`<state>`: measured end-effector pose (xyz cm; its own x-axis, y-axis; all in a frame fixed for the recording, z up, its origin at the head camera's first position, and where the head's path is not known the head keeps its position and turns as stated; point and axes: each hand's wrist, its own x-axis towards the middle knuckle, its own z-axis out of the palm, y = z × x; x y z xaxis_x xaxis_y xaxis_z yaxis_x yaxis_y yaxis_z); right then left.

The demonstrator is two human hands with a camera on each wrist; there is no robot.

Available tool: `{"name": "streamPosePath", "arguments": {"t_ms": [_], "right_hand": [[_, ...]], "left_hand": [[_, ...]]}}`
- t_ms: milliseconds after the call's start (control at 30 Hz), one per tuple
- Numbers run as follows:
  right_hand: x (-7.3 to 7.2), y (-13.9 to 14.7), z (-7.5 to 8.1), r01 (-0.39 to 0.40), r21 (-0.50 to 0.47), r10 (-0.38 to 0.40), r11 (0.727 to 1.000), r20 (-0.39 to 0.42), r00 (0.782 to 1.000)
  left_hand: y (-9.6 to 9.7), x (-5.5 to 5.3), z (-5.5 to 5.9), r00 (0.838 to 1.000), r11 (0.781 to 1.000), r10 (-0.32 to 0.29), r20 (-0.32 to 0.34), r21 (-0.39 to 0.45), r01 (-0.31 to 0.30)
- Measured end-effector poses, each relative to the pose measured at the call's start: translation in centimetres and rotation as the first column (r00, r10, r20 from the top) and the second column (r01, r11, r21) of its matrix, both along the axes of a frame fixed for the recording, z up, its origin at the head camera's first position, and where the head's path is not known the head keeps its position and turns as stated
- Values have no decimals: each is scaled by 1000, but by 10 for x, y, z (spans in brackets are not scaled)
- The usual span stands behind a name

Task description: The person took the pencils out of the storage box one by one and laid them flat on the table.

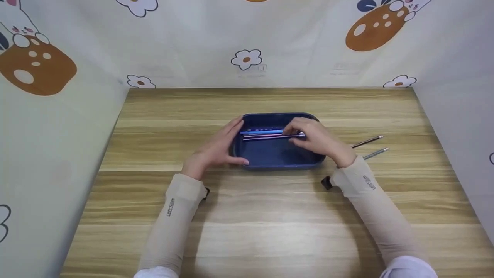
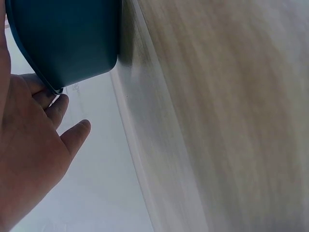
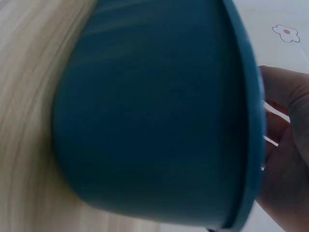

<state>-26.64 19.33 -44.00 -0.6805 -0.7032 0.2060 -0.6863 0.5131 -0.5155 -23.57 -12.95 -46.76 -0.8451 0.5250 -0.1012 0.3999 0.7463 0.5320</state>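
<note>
A dark blue rectangular box [image 1: 278,167] with rounded corners stands on the table. My left hand [image 1: 218,148] rests against its left end, fingers along the rim toward the back corner and thumb at the front corner. In the left wrist view, fingertips [image 2: 58,108] lie right at the rim. Inside the box, dark pencils [image 1: 262,137] lie sideways beside a light blue pencil [image 1: 260,132] and a patterned one near the back wall. My right hand [image 1: 312,135] reaches in over the right rim, pinching around the dark pencils' eraser end; the box wall hides its fingertips in the right wrist view.
Right of the box, partly behind the right wrist, lie a dark pencil [image 1: 366,141] and a grey-green pencil [image 1: 376,153], eraser ends pointing right. The wood-grain table [image 1: 266,216] is bounded by printed curtains [image 1: 193,46] at the back and sides.
</note>
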Motion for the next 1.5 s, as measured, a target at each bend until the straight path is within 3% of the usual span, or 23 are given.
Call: {"name": "streamPosePath", "arguments": {"t_ms": [267,867,1167,1500], "right_hand": [[-3,-6,-7,20,36,-23,999,67,997],[-13,-13,-29,28,146,-52,989,162,985],[-12,-17,-34,56,210,-84,976,129,988],[-12,-20,-38,5,229,-30,973,105,994]], "left_hand": [[-1,-1,-2,1000,1000,-19,-12,9,19],[1,1,0,1000,1000,9,12,8,-9],[1,-1,-2,1000,1000,-11,-14,11,12],[0,-1,-3,1000,1000,-15,-24,19,16]]}}
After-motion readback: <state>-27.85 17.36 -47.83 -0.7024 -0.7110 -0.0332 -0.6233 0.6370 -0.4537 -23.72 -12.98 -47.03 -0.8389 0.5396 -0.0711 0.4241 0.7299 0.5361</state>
